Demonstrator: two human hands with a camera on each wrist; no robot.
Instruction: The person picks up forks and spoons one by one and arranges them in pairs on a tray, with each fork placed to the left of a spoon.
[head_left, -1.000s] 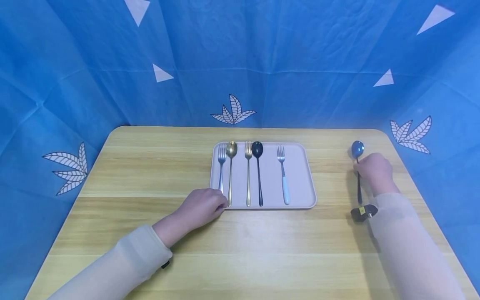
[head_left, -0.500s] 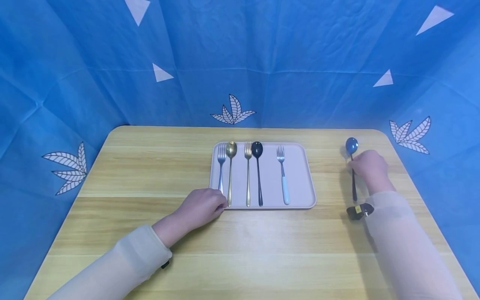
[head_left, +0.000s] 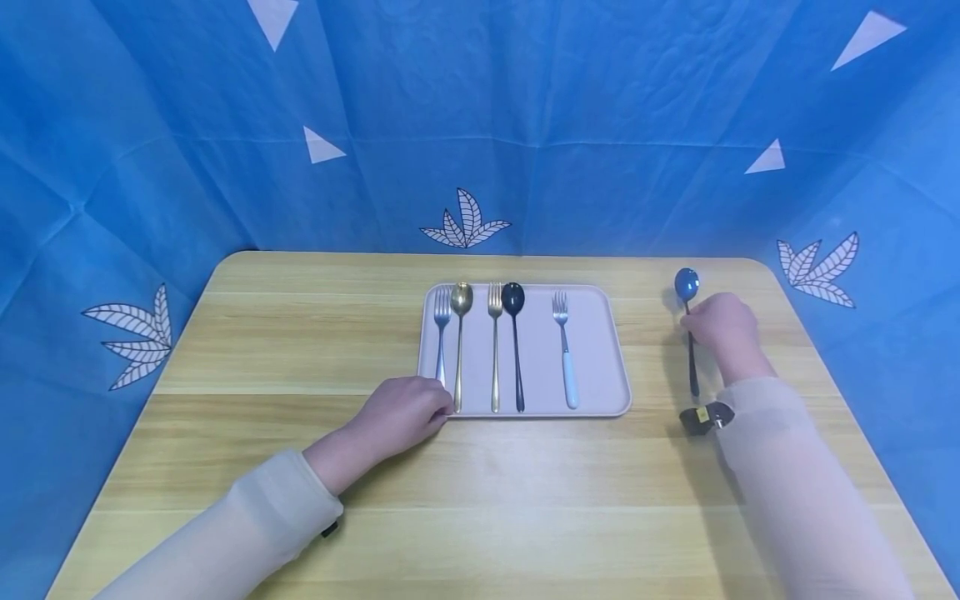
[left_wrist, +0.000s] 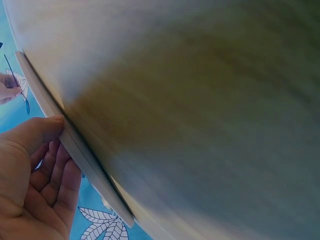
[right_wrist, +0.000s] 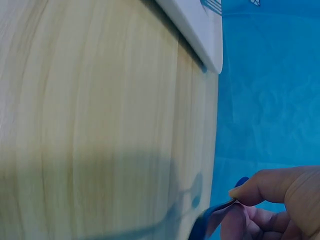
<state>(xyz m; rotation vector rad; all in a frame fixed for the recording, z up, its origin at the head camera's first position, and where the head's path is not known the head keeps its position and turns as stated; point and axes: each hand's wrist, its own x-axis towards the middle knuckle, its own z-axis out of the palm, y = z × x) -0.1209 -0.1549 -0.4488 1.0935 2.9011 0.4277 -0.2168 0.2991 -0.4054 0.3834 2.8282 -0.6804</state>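
Observation:
Over the right part of the table, my right hand (head_left: 723,323) pinches a dark spoon (head_left: 693,367) by its handle, bowl pointing away from me. The right wrist view shows the thumb (right_wrist: 267,185) pressed on the spoon's handle (right_wrist: 220,212), with a shadow on the wood beside it. At the front left corner of the pale tray (head_left: 536,367), my left hand (head_left: 408,410) holds the rim. Seen from the left wrist, the thumb (left_wrist: 45,131) lies on the tray's edge (left_wrist: 85,150) and the fingers curl behind it.
Lying on the tray from left to right are a silver fork (head_left: 442,321), a gold spoon (head_left: 459,350), a gold fork (head_left: 495,350), a black spoon (head_left: 517,350) and a fork with a pale blue handle (head_left: 568,367). A blue patterned cloth (head_left: 600,167) surrounds the wooden table (head_left: 525,508).
My right hand has moved left, toward the tray, and slightly away from me with the spoon. My left hand and the tray have stayed in place.

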